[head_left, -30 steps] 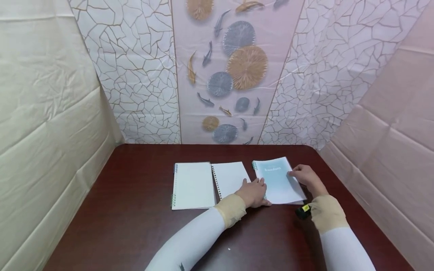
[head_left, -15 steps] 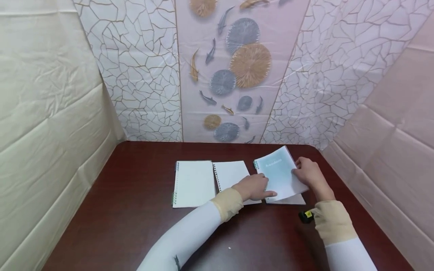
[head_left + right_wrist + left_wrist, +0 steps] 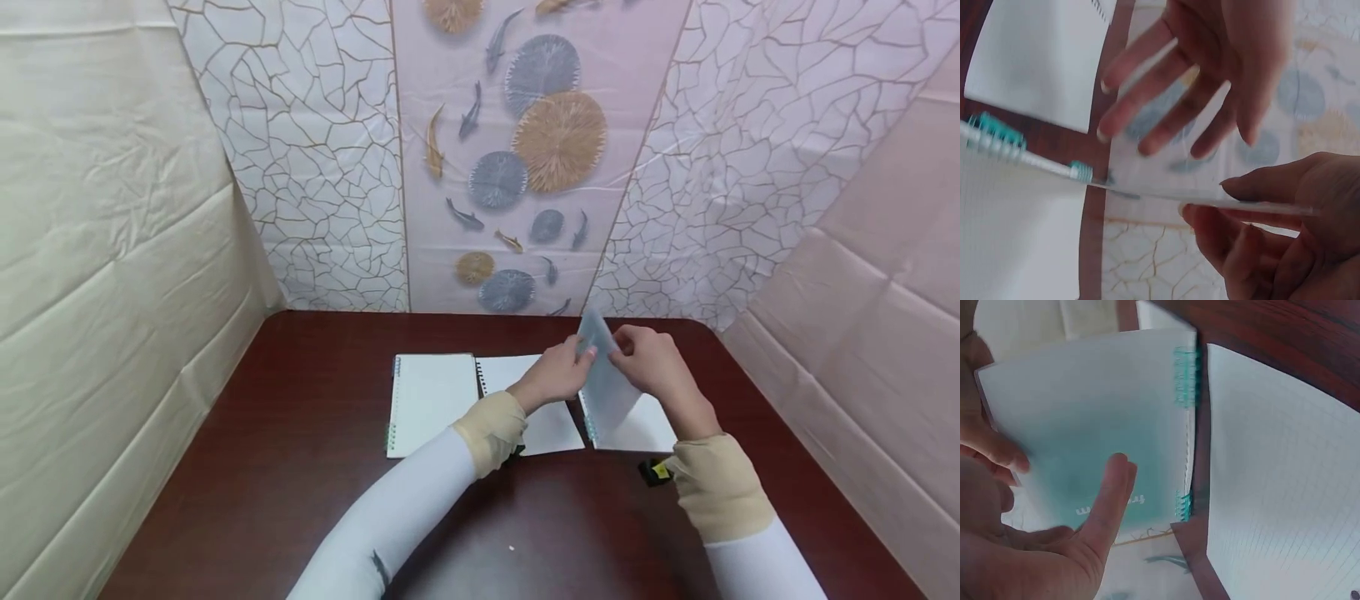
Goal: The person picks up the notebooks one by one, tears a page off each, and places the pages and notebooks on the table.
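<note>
In the head view my right hand (image 3: 660,362) pinches the translucent blue-white cover (image 3: 607,396) of a notebook and holds it raised on edge. The right wrist view shows the thumb on one face of the cover and fingers on the other. My left hand (image 3: 551,375) is close to the cover's left face; its fingers (image 3: 1135,112) are spread in the right wrist view. Teal binding rings (image 3: 1186,378) run along the cover's edge in the left wrist view, near printed lettering. Beneath the cover lies the notebook's white page (image 3: 651,427), flat on the table.
A lined notebook (image 3: 431,408) lies left on the dark red table (image 3: 300,500). Between it and the ringed notebook is white paper (image 3: 553,429) with holes along its left edge, partly under my left arm. A small black thing with a yellow label (image 3: 660,471) shows beside my right wrist.
The cover has gone from nearly flat to standing on edge, lifted up and leftward by my right hand, baring the page beneath. My left hand has moved up and away from the binding.
</note>
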`<state>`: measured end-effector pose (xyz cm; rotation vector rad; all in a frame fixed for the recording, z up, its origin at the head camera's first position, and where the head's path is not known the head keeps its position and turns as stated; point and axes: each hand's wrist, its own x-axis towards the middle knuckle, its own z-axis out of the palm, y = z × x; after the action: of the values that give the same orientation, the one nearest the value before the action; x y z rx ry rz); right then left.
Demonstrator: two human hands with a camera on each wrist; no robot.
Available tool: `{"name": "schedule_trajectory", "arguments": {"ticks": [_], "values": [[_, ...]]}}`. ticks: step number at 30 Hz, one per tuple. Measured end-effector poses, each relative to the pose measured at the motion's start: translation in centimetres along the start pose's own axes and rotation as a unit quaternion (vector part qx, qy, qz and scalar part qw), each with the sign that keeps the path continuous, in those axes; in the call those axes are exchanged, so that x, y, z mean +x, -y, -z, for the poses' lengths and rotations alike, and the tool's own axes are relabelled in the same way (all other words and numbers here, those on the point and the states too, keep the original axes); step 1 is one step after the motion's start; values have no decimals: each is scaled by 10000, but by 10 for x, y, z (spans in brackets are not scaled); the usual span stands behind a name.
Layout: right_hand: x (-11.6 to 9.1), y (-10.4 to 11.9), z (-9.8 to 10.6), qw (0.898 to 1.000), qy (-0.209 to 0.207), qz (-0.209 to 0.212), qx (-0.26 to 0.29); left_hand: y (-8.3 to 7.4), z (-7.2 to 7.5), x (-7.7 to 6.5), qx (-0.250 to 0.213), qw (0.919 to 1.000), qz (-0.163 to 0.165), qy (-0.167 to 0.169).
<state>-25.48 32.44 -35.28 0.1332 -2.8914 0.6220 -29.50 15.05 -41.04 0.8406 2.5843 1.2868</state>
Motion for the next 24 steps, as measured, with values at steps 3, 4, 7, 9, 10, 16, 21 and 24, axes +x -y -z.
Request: {"name": "schedule_trajectory", "arguments": {"ticks": [3, 4, 7, 9, 10, 16, 21, 24], "values": [[0, 11, -4, 9999, 80, 88, 40, 1, 7, 1, -614, 9977, 299, -6], [0, 15, -6, 9999, 88, 115, 37, 1, 9, 1, -776, 9963, 368, -26], [0, 25, -12, 9997, 47, 223, -86, 3, 16, 4, -1317, 9895, 601, -19], [0, 32, -15, 9994, 72, 302, -142, 4, 20, 5, -1586, 9848, 707, -27], [0, 35, -17, 9993, 79, 317, -173, 5, 21, 6, -1705, 9825, 750, -9], [-3, 49, -25, 9988, 191, 398, -192, 10, 28, 5, -2170, 9712, 978, -73], [-4, 52, -29, 9973, 484, 554, 0, 16, 33, 4, -2192, 9688, 1141, -164], [-4, 50, -28, 9952, 775, 525, 299, 20, 36, 3, -2209, 9670, 1259, -196]]}}
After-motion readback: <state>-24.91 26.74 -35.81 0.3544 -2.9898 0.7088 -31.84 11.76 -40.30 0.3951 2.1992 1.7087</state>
